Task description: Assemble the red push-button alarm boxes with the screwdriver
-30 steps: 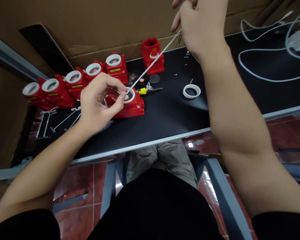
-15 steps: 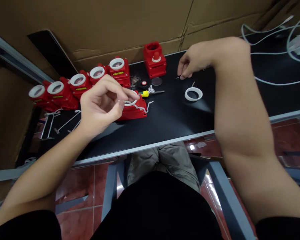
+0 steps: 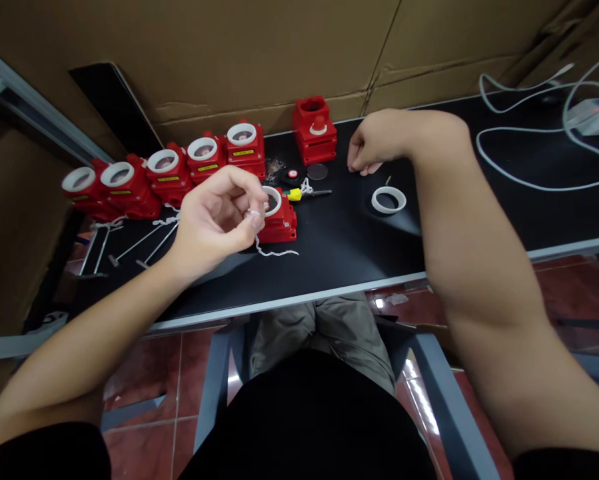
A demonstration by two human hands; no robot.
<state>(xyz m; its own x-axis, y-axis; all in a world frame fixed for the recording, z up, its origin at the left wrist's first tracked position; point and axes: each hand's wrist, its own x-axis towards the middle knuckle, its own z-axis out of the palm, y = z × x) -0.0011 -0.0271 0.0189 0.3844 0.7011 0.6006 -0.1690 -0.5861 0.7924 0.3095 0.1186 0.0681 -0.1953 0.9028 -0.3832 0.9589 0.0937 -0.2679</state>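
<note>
My left hand pinches a thin white cord between thumb and fingertips; the cord's free end hangs down and trails to the right. Just behind those fingertips, partly covered by them, a red housing with a white ring lies on the black table. My right hand is low over the table farther back, wrist bent, fingers closed together. Whatever may be between its fingertips is hidden. Nearest to it are a loose white ring and a clear disc.
Several red housings with white rings line the back left. Another red housing stands by the cardboard wall. A screwdriver with a yellow handle lies mid-table. T-shaped metal rods lie left; a white cable loops at right.
My left hand has moved slightly right, and the cord now hangs lower, in front of the red housing. The small object seen at my right fingertips no longer shows. The view has shifted a little.
</note>
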